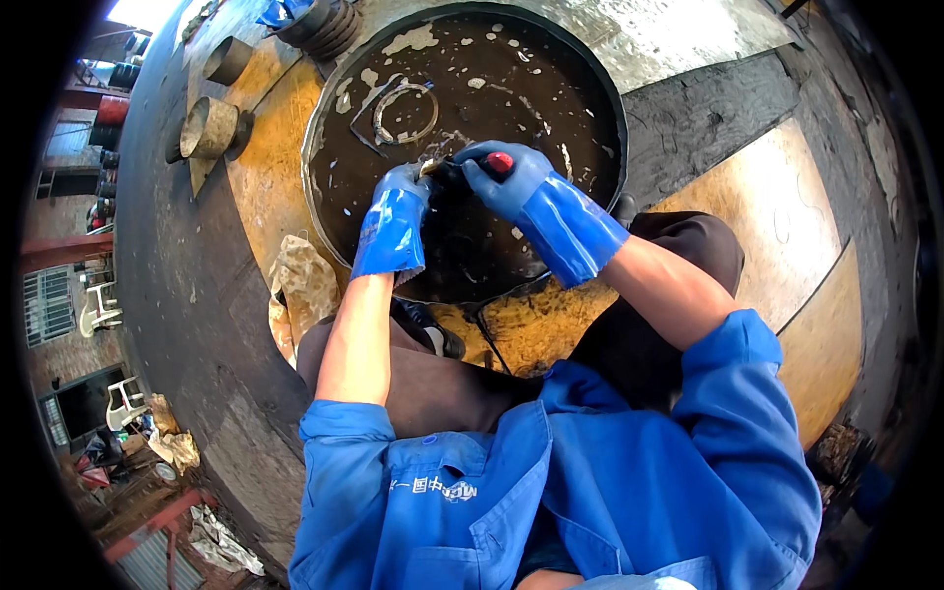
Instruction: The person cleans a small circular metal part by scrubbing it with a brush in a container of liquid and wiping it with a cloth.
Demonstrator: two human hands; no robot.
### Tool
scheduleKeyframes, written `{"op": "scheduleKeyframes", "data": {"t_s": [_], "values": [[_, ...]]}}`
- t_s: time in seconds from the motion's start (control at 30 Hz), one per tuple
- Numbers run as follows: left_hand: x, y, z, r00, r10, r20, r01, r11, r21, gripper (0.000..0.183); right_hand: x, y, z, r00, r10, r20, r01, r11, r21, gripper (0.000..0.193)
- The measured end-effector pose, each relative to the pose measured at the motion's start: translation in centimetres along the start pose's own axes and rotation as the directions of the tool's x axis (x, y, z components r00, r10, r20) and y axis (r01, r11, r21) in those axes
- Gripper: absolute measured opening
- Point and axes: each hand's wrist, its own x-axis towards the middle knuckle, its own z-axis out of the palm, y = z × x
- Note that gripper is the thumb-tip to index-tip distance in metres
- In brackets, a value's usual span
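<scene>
Both my hands wear blue rubber gloves and meet over a wide round tub (623, 128) of dark liquid with pale flecks of foam. My right hand (511, 187) is closed round a handle with a red end (501, 162); the handle's dark working part is hidden between the gloves. My left hand (401, 192) is closed on a small piece that I cannot make out, close to the tip of that tool. Just beyond the left glove, a metal ring (405, 140) lies in the tub beside a thin bent strip (362, 136).
To the left of the tub stand open metal cylinders (208, 128) and a stack of dark rings (329, 29). A crumpled, stained cloth (300, 280) lies by my left knee. Worn sheets (757, 216) cover the floor on the right. White chairs (98, 307) stand far left.
</scene>
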Motion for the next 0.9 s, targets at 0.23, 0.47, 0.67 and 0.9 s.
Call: {"op": "scheduleKeyframes", "data": {"t_s": [0.23,0.47,0.67,0.9], "values": [[-1.2,3.6,-0.3,0.990,0.060,-0.130,-0.045,0.992,0.115,0.034,0.7,0.2,-1.7,0.992,0.036,-0.123,-0.039,0.999,-0.026,0.022],[-0.6,2.1,-2.4,0.929,0.132,-0.346,-0.175,0.980,-0.096,0.031,1.6,-0.6,-3.2,0.979,0.148,-0.143,-0.123,0.978,0.167,0.025],[-1.3,3.5,-3.2,0.952,-0.033,-0.306,-0.089,0.922,-0.377,0.031,1.2,-0.7,-3.6,0.983,0.147,-0.114,-0.135,0.985,0.106,0.026],[-0.4,0.5,-4.0,0.890,0.188,-0.416,-0.261,0.957,-0.125,0.022,1.2,-1.3,-3.0,0.986,0.142,-0.090,-0.128,0.982,0.142,0.022]]}}
